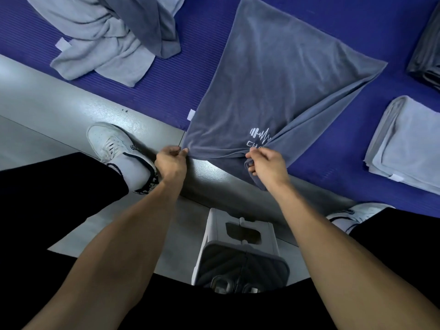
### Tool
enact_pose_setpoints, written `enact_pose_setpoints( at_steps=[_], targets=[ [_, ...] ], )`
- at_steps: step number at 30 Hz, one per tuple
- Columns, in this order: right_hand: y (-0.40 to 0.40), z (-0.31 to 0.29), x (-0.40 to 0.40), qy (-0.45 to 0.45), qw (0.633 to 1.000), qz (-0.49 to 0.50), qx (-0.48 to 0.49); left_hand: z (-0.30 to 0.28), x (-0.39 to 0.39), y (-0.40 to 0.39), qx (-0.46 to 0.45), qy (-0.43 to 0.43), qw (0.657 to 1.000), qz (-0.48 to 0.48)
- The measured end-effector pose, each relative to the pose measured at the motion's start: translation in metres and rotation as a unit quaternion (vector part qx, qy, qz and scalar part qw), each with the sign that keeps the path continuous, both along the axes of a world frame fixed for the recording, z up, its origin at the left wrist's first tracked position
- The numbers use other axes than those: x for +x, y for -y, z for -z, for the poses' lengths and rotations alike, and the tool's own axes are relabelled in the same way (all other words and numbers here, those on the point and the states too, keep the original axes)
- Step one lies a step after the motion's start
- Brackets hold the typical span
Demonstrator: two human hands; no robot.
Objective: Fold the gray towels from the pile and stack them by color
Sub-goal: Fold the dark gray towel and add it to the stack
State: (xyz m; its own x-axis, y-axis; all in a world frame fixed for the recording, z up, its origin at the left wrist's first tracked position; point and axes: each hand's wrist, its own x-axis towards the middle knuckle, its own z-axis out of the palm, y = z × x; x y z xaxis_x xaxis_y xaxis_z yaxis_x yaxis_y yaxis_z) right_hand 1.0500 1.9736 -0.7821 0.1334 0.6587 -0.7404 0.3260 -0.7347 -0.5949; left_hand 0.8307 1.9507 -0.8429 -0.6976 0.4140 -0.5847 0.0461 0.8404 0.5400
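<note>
While both arms reach forward from the bottom of the view, the left hand [170, 160] pinches the near left corner of a dark gray towel [266, 86] between thumb and curled fingers, and the right hand [264, 160] grips the bunched near right corner, with cloth hanging below its fingers. This towel is spread mostly flat on a blue ribbed mat [166, 86], its near edge pulled off the mat's border over the gray floor [71, 103], and folds run from the right hand toward the towel's far right corner. A white logo [260, 136] with a barbell and pulse line shows near the right hand, partly hidden in the gathered cloth. At the upper left lies the unfolded pile [114, 36], with 1 dark gray towel draped over crumpled light gray ones. At the right edge sits a folded light gray stack [404, 144], and beyond it, at the frame's upper right, a folded dark gray stack [427, 51], only partly in view. White sneakers [114, 144] rest on the floor beside the mat, and a small gray stool [240, 246] stands between the person's legs.
</note>
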Motion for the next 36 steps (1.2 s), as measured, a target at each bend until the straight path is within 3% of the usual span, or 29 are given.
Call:
enact_pose_setpoints(
  at_steps=[10,15,19,22,27,32,36],
  targets=[
    [-0.001,0.001,0.001,-0.008,1.000,0.006,-0.029,-0.002,0.001,0.000,-0.024,-0.030,0.997,0.063],
    [-0.005,-0.010,0.010,0.017,0.999,-0.020,-0.025,-0.020,0.003,-0.002,0.001,0.054,0.995,0.087],
    [-0.007,-0.037,0.032,0.077,0.992,-0.090,0.044,-0.057,0.015,-0.015,0.069,0.075,0.976,0.193],
    [-0.009,-0.058,0.063,0.191,0.965,-0.124,0.130,-0.087,0.024,-0.033,0.105,0.069,0.943,0.307],
    [-0.001,-0.088,0.112,0.254,0.942,-0.024,0.217,-0.145,0.033,-0.065,0.114,-0.014,0.874,0.472],
    [0.006,-0.127,0.134,0.279,0.905,0.044,0.319,-0.200,0.051,-0.098,0.228,-0.075,0.836,0.493],
    [0.010,-0.168,0.141,0.311,0.812,0.104,0.483,-0.254,0.082,-0.112,0.402,-0.061,0.811,0.421]
  ],
)
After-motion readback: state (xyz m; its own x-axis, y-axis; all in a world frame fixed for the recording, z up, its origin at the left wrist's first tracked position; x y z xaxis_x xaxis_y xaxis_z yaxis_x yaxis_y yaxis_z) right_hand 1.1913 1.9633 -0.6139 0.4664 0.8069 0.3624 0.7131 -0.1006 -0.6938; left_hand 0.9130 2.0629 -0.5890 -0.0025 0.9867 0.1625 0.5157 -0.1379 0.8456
